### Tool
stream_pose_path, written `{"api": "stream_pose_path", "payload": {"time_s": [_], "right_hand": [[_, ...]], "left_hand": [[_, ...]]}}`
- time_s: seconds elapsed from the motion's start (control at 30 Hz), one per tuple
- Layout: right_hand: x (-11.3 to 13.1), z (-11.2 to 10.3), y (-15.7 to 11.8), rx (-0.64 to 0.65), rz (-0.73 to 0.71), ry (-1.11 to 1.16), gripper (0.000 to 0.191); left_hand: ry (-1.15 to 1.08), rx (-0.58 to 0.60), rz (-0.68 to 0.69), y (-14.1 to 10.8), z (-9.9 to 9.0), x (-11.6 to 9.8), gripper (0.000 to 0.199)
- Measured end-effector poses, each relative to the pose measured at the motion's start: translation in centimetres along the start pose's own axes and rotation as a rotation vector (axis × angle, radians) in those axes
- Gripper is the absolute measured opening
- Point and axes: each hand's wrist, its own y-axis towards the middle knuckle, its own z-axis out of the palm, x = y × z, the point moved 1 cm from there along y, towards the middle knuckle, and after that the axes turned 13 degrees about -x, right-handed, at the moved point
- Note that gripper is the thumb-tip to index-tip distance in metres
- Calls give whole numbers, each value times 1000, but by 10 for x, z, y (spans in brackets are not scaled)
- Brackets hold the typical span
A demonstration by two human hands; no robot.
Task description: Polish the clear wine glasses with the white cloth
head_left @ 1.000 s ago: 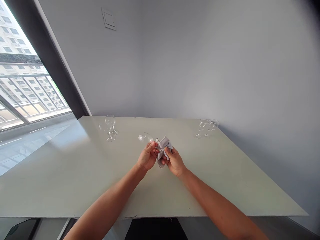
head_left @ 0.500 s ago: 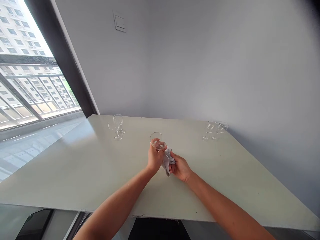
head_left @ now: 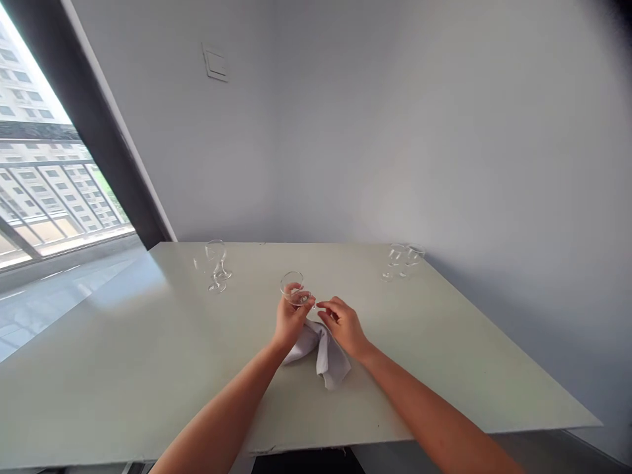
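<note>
My left hand [head_left: 290,319] is closed around a clear stemmed wine glass [head_left: 292,283], which is tilted with its rim toward the upper left. My right hand [head_left: 343,324] is at the glass's stem end, with bent thumb and fingers at it; the foot is hard to make out there. A crumpled pale grey cloth [head_left: 332,362] lies on the table below both hands, partly behind my left wrist.
Two wine glasses [head_left: 217,258] stand upright toward the table's left back. Two more stemmed glasses [head_left: 396,255] stand near the right back edge. The pale table [head_left: 148,375] reaches to the grey wall [head_left: 345,164]; a window is at left.
My right hand has let go of the cloth, which now lies spread on the table, and has moved its fingers to the glass's stem end. My left hand still holds the glass.
</note>
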Motion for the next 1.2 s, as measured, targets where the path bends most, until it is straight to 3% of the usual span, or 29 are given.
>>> {"api": "stream_pose_path", "payload": {"time_s": [0.1, 0.27, 0.37, 0.53, 0.7, 0.83, 1.03, 1.2], "right_hand": [[0, 10, -3, 58, 53, -16, 19], [-15, 16, -1, 107, 71, -124, 24], [-34, 12, 10, 102, 130, -250, 22], [-80, -10, 44, -5, 362, -461, 25], [-127, -38, 74, -81, 521, -610, 24], [-151, -51, 89, -122, 613, -684, 24], [-168, -53, 103, -127, 666, -683, 24], [-163, -58, 102, -166, 658, -640, 24]], "left_hand": [[-56, 177, -71, -9, 8, 6, 39], [77, 168, -57, -12, 9, 15, 50], [279, 196, -26, -10, 7, 24, 59], [494, 381, -64, -9, 3, 32, 39], [601, 392, -8, -11, 4, 29, 34], [633, 433, 29, -13, 5, 27, 33], [649, 436, 25, -13, 5, 26, 32], [577, 418, -4, -12, 4, 32, 32]]}}
